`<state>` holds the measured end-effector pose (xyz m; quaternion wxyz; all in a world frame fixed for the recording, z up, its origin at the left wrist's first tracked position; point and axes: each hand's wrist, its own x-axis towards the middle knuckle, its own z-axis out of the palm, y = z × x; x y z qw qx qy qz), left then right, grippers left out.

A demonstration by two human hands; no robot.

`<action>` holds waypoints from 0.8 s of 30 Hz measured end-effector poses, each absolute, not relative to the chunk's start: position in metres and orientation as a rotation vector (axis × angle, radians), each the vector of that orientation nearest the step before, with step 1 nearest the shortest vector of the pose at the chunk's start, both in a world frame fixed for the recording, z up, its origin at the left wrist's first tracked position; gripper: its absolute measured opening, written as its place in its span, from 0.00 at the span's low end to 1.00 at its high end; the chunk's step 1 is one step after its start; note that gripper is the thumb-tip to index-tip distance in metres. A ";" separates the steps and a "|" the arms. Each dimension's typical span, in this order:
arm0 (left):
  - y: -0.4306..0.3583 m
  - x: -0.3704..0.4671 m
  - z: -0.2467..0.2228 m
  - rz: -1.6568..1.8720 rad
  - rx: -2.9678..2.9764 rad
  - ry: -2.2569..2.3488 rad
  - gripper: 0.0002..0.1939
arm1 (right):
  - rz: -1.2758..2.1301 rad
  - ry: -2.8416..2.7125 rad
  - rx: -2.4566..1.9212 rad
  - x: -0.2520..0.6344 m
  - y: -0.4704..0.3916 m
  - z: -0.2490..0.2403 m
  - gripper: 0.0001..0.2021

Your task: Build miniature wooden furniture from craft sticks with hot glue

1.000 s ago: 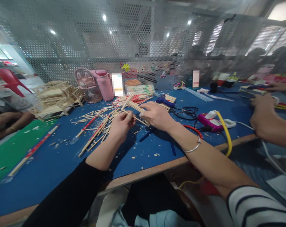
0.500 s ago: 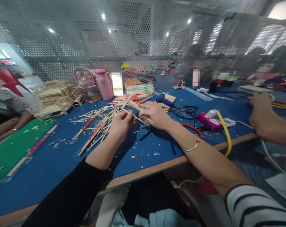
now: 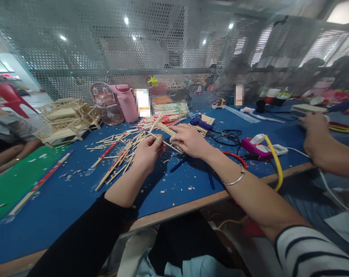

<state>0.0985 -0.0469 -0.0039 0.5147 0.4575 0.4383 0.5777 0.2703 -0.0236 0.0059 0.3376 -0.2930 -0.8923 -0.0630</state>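
Note:
My left hand (image 3: 147, 153) is closed in a pinch on the end of a thin wooden stick (image 3: 172, 146), just above the blue table. My right hand (image 3: 191, 141) grips a small frame of joined wooden sticks (image 3: 164, 129) between thumb and fingers; part of it is hidden behind the fingers. Both hands are close together, with the stick running between them. Loose wooden sticks (image 3: 125, 156) lie in a heap beside my left hand. Under my right hand, blue-handled pliers (image 3: 178, 164) rest on the table, their jaws out of sight.
Behind my right hand lies a blue glue gun (image 3: 201, 123). A purple power socket (image 3: 255, 149) with a yellow cable sits to the right. Stick structures (image 3: 62, 119), a pink bottle (image 3: 127, 104) and a co-worker's arm (image 3: 13, 154) are left; another person's hand (image 3: 315, 127) is right.
My hands stay almost in place, with slight finger movement of my right hand. At far right, the other person's hand has shifted a little left, and a dark tool there has moved.

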 end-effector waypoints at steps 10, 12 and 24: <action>-0.046 0.099 -0.004 1.388 1.094 1.035 0.17 | -0.150 -2.333 -0.742 0.270 -0.025 0.006 0.09; -0.046 0.099 -0.004 1.387 1.096 1.034 0.17 | -0.158 -2.338 -0.740 0.270 -0.024 0.007 0.09; -0.046 0.099 -0.004 1.398 1.095 1.025 0.17 | -0.169 -2.351 -0.753 0.273 -0.030 0.010 0.10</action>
